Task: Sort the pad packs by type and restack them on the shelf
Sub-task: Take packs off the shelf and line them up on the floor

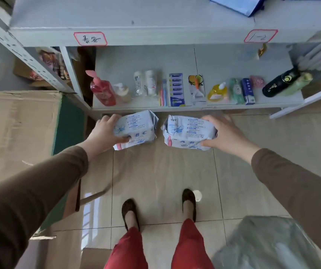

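Head view: a person stands facing a low metal shelf (194, 108), one pad pack in each hand, both held out in front of the shelf's lower board and above the tiled floor (161, 171).
Left hand (105, 133): fingers over the top edge and thumb under, gripping the left pad pack (138, 131).
Right hand (221, 133): fingers curled over the far end and thumb beneath, gripping the right pad pack (186, 133).
Where the packs are: side by side, a small gap between them, neither resting on the shelf.
Progress: both packs carry the same blue "ABC" print, so they look like one type; I judge the sorting of this pair settled and the stacking not yet done.
Left to do: no pad stack shows on the shelf; how many packs remain, I cannot tell.
Pack material: thin, crinkled plastic wrap, pale blue and white with a pink strip, soft pillow-like blocks with gathered ends.
Shelf: painted grey metal, flat and smooth, lined with bottles and small cartons.
Cardboard box (20, 123): matt brown, to the left.
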Motion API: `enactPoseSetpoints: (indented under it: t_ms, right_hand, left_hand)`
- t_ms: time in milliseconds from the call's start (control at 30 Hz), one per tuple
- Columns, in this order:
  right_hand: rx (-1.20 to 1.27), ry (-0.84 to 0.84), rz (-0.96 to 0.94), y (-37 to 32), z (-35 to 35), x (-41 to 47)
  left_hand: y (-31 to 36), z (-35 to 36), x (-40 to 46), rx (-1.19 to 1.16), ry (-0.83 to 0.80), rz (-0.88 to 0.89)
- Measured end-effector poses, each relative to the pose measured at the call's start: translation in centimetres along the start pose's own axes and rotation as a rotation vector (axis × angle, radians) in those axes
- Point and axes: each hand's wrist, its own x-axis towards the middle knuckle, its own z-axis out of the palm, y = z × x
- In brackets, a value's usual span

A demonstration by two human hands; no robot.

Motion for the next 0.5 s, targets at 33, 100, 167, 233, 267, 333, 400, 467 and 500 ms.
enactPoseSetpoints:
  t_ms: [33, 100, 167, 233, 267, 333, 400, 467, 500]
  right_hand:
    - [0.009, -0.032, 0.014, -0.2, 2.3, 0.2]
    - [0.025, -0.093, 0.038, -0.1, 6.9, 0.9]
    - [0.033, -0.133, 0.067, 0.4, 11.8, 1.8]
    - [0.051, -0.156, 0.086, 1.3, 16.7, 3.0]
    - [0.059, -0.170, 0.086, 1.9, 19.1, 3.7]
    - [0.065, -0.205, 0.076, 3.3, 24.0, 5.4]
    - [0.051, -0.243, 0.049, 5.1, 28.7, 7.5]
    - [0.032, -0.267, 0.022, 7.0, 33.3, 9.6]
    - [0.026, -0.274, 0.012, 7.9, 35.4, 10.7]
  left_hand:
    - [-1.8, 1.5, 0.6, -0.001, -0.037, -0.009]
    - [-5.1, 4.7, 2.2, 0.019, -0.101, -0.016]
    - [-8.1, 8.3, 4.1, 0.051, -0.155, -0.016]
    - [-10.8, 12.1, 6.3, 0.076, -0.202, -0.014]
    - [-12.0, 14.1, 7.4, 0.089, -0.220, -0.009]
    - [-14.0, 18.3, 9.7, 0.108, -0.237, 0.024]
    - [-15.8, 22.6, 12.1, 0.103, -0.252, 0.056]
    - [-17.4, 26.8, 14.3, 0.080, -0.262, 0.076]
    - [-18.2, 28.8, 15.5, 0.069, -0.254, 0.095]
